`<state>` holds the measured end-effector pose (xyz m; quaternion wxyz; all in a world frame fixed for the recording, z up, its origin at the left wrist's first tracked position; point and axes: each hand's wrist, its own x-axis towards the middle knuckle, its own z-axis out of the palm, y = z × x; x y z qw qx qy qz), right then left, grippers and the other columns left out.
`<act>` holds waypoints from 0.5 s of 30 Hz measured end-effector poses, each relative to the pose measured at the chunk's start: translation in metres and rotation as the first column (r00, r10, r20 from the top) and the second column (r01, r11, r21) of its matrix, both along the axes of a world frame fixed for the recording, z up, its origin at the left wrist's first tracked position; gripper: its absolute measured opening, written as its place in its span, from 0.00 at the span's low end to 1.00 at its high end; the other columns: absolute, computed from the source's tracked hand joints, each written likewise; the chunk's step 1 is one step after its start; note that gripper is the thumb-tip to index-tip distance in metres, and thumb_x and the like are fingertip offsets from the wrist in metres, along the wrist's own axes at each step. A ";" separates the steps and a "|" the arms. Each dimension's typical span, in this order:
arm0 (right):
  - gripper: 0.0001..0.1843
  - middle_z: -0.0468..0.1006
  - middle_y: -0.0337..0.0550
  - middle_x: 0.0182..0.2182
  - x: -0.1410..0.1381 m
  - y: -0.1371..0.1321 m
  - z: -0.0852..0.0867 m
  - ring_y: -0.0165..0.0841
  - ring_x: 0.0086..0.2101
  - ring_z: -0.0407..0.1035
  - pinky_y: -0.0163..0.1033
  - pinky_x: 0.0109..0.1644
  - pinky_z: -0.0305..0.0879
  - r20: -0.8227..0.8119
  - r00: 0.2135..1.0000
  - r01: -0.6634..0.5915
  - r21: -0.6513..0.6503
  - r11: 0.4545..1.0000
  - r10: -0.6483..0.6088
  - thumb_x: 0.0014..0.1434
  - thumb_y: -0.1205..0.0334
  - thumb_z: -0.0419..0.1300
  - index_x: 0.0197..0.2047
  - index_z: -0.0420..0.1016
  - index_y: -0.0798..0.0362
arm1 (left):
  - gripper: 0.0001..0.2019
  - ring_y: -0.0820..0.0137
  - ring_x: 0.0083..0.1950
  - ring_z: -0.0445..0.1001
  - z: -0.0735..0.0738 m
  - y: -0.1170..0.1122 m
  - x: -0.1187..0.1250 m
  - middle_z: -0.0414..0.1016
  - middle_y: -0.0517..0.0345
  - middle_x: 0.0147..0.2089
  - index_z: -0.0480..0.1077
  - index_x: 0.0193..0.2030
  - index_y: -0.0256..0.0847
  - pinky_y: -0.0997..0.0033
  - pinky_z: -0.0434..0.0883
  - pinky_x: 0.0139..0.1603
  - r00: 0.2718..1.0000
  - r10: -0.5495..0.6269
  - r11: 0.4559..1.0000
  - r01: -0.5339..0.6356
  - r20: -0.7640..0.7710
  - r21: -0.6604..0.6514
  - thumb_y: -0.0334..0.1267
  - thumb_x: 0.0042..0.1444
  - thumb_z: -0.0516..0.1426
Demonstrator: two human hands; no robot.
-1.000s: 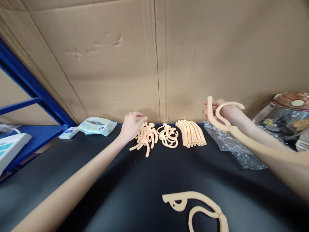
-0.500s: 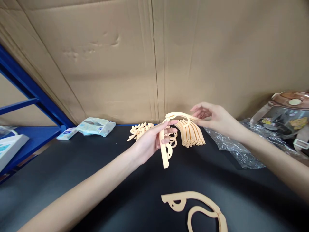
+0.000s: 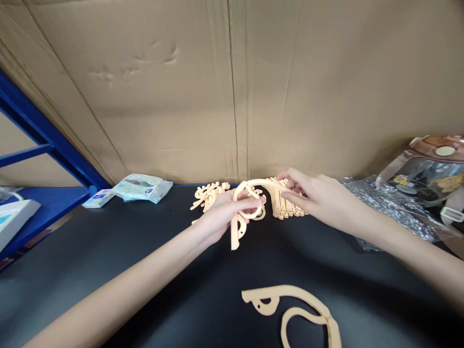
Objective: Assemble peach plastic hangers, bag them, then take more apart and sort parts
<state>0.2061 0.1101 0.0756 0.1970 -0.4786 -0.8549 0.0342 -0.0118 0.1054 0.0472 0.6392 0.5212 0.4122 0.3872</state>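
Jointed cream hanger (image 3: pixel 263 182) is held above the black table (image 3: pixel 203 309), gripped in the left hand (image 3: pixel 224 212), whose thumb lies across its rounded hook. One arm of it points down past the fingers; the other reaches across to the right hand (image 3: pixel 308 193), whose thumb and fingers sit around its far end, though I can't tell whether they pinch it. Behind the left hand lies a loose pile of small curved pieces (image 3: pixel 210 193); under the right, a neat row of curved arms (image 3: pixel 286 209). Nearer the front edge of view rests a second hanger (image 3: pixel 293 291). Crumpled clear plastic (image 3: pixel 384 212) lies to the right, a pale blue packet (image 3: pixel 143 188) to the left, and cardboard (image 3: pixel 174 121) stands behind.
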 end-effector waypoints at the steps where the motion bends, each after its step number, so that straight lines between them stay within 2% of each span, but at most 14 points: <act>1: 0.13 0.79 0.40 0.33 0.001 0.002 -0.001 0.36 0.29 0.73 0.38 0.30 0.59 0.072 0.997 0.023 0.086 0.996 -0.029 0.68 0.54 0.47 0.49 0.67 0.49 | 0.10 0.75 0.30 0.69 0.001 -0.002 0.001 0.72 0.59 0.28 0.73 0.30 0.36 0.78 0.63 0.28 0.999 -0.038 0.999 0.038 -0.029 -0.013 0.38 0.48 0.67; 4: 0.16 0.80 0.44 0.34 -0.001 0.007 -0.007 0.37 0.29 0.73 0.38 0.28 0.54 0.273 0.962 -0.067 0.259 0.963 -0.007 0.71 0.56 0.43 0.44 0.70 0.52 | 0.09 0.74 0.30 0.70 0.003 -0.008 0.002 0.75 0.54 0.31 0.74 0.29 0.35 0.78 0.61 0.25 0.985 -0.136 0.990 0.131 -0.108 -0.048 0.39 0.47 0.66; 7: 0.15 0.79 0.43 0.31 -0.004 0.008 -0.015 0.36 0.27 0.72 0.39 0.26 0.50 0.421 0.905 -0.213 0.314 0.925 0.065 0.70 0.58 0.44 0.42 0.70 0.54 | 0.09 0.74 0.28 0.70 0.004 -0.011 0.001 0.77 0.54 0.31 0.72 0.28 0.37 0.79 0.57 0.21 0.968 -0.194 0.980 0.185 -0.161 -0.071 0.39 0.48 0.66; 9: 0.12 0.78 0.42 0.29 -0.007 0.008 -0.018 0.35 0.26 0.71 0.39 0.26 0.49 0.452 0.888 -0.260 0.338 0.904 0.087 0.69 0.61 0.48 0.40 0.70 0.54 | 0.10 0.73 0.29 0.71 0.005 -0.009 0.000 0.78 0.54 0.33 0.70 0.27 0.37 0.79 0.58 0.22 0.955 -0.232 0.972 0.219 -0.184 -0.090 0.39 0.47 0.66; 12: 0.07 0.77 0.42 0.28 -0.009 0.005 -0.021 0.35 0.26 0.71 0.39 0.27 0.48 0.472 0.874 -0.303 0.338 0.891 0.118 0.64 0.69 0.51 0.37 0.70 0.54 | 0.09 0.72 0.31 0.73 0.006 -0.005 -0.003 0.79 0.53 0.36 0.71 0.27 0.38 0.79 0.61 0.23 0.936 -0.282 0.958 0.262 -0.212 -0.119 0.39 0.46 0.66; 15: 0.10 0.77 0.43 0.28 -0.012 0.001 -0.024 0.34 0.24 0.69 0.39 0.26 0.45 0.509 0.850 -0.292 0.236 0.927 0.138 0.58 0.77 0.52 0.39 0.70 0.56 | 0.08 0.72 0.31 0.72 0.008 -0.004 -0.003 0.79 0.54 0.34 0.71 0.26 0.38 0.79 0.62 0.23 0.917 -0.296 0.954 0.268 -0.267 -0.137 0.38 0.45 0.65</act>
